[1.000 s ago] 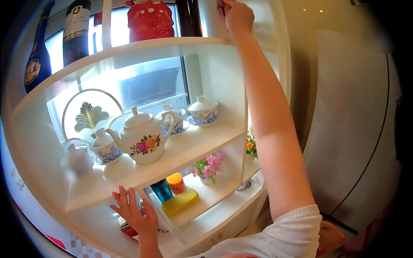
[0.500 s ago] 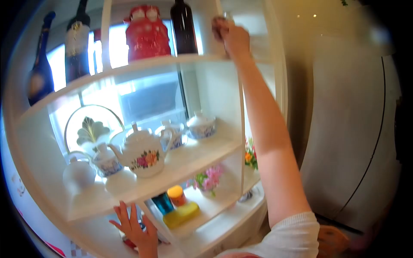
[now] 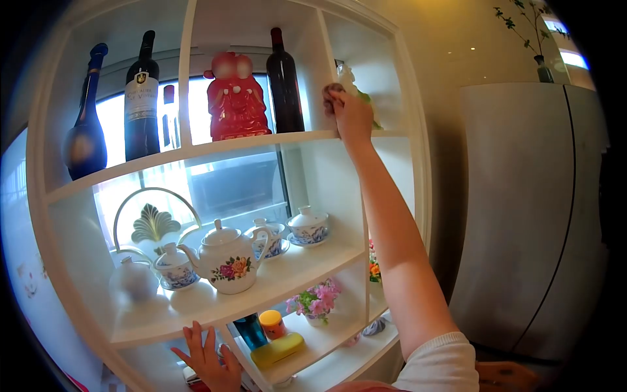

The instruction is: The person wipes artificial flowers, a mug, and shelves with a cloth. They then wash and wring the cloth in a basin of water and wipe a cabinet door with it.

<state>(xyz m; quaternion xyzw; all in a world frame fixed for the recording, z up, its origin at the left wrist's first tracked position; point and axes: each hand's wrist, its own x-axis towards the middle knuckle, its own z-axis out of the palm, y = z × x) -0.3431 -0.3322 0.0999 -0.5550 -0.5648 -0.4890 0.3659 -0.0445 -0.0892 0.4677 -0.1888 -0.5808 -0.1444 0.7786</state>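
Note:
My right hand is raised to the upper shelf, closed on a crumpled brownish cloth against the upright divider. Behind that hand is a white and green figurine, partly hidden. To its left stand a dark bottle and a red figurine. Low at the left, my left hand has its fingers spread near the front edge of the middle shelf, holding nothing. Above it, a flowered teapot sits among lidded blue-and-white cups.
Two more bottles, one blue and one labelled, stand upper left. Lower shelves hold pink flowers, a yellow case and an orange-lidded jar. A tall grey cabinet is at the right.
The view has tilted upward, so the shelves sit lower and the bottle tops show. My right hand stays by the divider with the cloth; my left hand remains spread near the shelf edge.

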